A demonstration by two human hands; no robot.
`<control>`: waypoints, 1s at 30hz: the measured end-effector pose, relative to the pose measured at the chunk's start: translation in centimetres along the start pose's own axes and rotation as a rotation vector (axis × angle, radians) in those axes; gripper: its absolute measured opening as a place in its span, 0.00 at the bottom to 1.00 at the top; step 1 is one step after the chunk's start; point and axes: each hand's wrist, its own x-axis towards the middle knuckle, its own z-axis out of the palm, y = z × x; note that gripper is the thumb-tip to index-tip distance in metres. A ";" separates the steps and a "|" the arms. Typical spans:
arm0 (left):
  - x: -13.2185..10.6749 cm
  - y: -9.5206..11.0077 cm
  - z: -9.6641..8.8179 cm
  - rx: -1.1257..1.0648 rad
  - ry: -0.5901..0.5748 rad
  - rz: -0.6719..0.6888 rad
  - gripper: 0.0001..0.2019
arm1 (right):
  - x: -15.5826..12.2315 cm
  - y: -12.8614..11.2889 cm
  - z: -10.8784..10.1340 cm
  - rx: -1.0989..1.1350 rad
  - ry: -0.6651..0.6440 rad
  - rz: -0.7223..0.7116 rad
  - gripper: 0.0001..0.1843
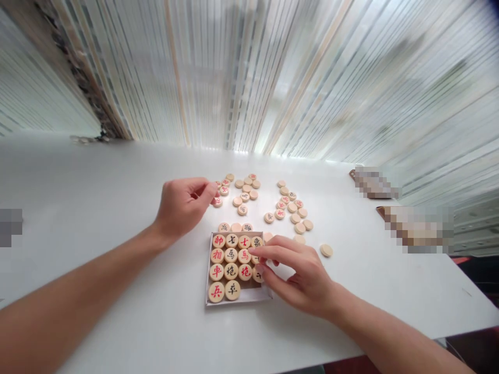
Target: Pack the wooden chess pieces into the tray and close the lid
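An open shallow box (pixel 238 303) holds rows of round wooden Chinese chess pieces with red and black characters, such as the red piece (pixel 217 292). My right hand (pixel 302 272) reaches over its right side. Thumb and forefinger lie around a Chinese chess piece (pixel 255 258) in the right column, largely covered by the fingers. My left hand (pixel 185 203) is closed above the table, left of the loose pieces. Its fingertips meet beside a red-marked piece (pixel 217 202); what they hold, if anything, is hidden.
Loose pieces (pixel 295 218) lie scattered on the white table (pixel 128 322) beyond the box, some face down. A short row of pieces (pixel 236 227) touches the box's far edge. Two blurred objects (pixel 413 226) lie at the right, and a striped curtain (pixel 218 78) hangs behind.
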 end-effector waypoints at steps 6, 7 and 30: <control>2.5 -0.1 -1.9 -0.092 0.144 -0.062 0.13 | 0.3 0.4 0.3 0.046 0.000 -0.060 0.14; 3.1 0.0 -2.1 -0.114 0.171 -0.038 0.12 | 0.4 0.5 0.2 0.051 0.013 -0.064 0.14; 1.0 -1.2 -0.9 0.112 0.045 0.167 0.15 | 0.8 4.8 -1.4 0.021 0.263 0.322 0.09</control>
